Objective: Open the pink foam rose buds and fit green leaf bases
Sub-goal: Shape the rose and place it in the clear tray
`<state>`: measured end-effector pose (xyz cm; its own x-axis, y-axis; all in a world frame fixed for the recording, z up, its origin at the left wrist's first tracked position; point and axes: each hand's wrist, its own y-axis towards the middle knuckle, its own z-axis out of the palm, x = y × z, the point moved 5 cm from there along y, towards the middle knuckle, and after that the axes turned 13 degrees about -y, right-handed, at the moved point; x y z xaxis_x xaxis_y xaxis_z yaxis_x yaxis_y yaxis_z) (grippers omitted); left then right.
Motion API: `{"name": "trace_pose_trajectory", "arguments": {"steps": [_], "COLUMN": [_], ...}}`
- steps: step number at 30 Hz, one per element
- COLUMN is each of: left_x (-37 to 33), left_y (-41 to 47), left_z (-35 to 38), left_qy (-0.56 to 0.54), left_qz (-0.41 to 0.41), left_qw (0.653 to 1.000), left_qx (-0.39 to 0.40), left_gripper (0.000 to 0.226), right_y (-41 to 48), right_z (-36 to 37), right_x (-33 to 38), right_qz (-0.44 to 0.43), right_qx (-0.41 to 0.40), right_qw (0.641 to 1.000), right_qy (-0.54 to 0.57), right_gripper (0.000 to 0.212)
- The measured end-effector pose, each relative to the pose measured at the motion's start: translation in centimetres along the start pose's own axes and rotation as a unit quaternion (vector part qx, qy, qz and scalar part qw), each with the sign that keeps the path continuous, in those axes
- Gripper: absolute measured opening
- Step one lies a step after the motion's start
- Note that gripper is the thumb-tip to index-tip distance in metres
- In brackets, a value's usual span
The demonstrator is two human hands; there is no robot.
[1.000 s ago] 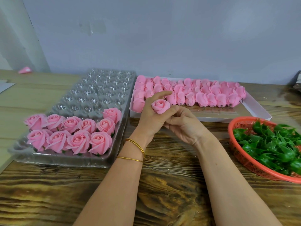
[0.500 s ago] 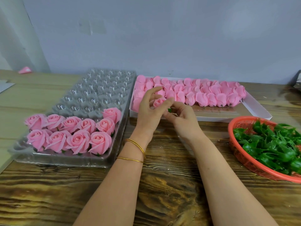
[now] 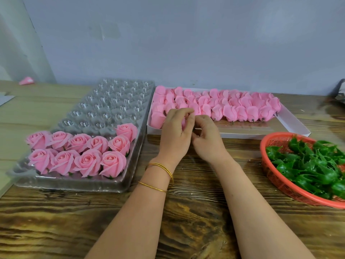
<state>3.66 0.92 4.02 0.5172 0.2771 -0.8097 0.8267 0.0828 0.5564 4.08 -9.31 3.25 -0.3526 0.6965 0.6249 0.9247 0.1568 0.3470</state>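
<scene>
While you had both hands bunched together mid-table, the layout read like this, left to right.

Clear blister tray [image 3: 74,182] sat on the left. Ten opened roses [image 3: 87,162] were seated in its near rows, with green just showing under a few.

Your left hand [image 3: 175,135], with two gold bangles [image 3: 152,187] on the wrist, was curled round one rose bud [image 3: 183,123]. Only a sliver of pink showed between the fingers, so I couldn't read its long axis.

Your right hand [image 3: 207,141] touched the left, fingers curled in toward that sliver. What they pinched, if anything, was hidden. No green showed there.

Key relation: the bud sat in the left fist with its exposed side facing your right fingertips. My read is the base had to go in from the right.

Behind the hands was a white box [image 3: 291,128] of closed buds [image 3: 240,113]. They lay flat, stem pegs toward you, heads toward the wall.

Red mesh basket [image 3: 280,184] of green leaf bases [image 3: 308,165] sat far right, well apart from both hands. Your right hand was nearer the basket and your left nearer the tray.

Brands, labels, writing: none readable anywhere.
</scene>
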Motion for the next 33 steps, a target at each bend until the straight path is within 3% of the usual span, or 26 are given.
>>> {"name": "trace_pose_trajectory", "arguments": {"steps": [8,18,23,28,33], "left_x": [0.1,0.2,0.0,0.0,-0.2], "left_y": [-0.3,-0.2,-0.2,-0.1,-0.1], "left_z": [0.2,0.4,0.4,0.4,0.3], "left_qy": [0.081,0.096,0.096,0.098,0.099], "left_qz": [-0.022,-0.038,-0.032,-0.030,-0.032], "left_qw": [0.996,0.994,0.994,0.994,0.994], "left_qx": [0.033,0.046,0.048,0.042,0.040], "left_gripper": [0.025,0.023,0.025,0.022,0.022], "right_y": [0.0,0.4,0.4,0.3,0.3], "right_z": [0.2,0.5,0.6,0.5,0.5], "right_x": [-0.2,-0.7,-1.1,-1.3,-1.2], "right_qz": [0.003,0.014,0.048,0.058,0.058], "right_qx": [-0.010,-0.014,-0.038,-0.050,-0.054], "right_qw": [1.000,1.000,0.994,0.988,0.988], "right_qy": [0.006,0.023,0.087,0.135,0.136], "right_gripper": [0.027,0.027,0.020,0.040,0.040]}}
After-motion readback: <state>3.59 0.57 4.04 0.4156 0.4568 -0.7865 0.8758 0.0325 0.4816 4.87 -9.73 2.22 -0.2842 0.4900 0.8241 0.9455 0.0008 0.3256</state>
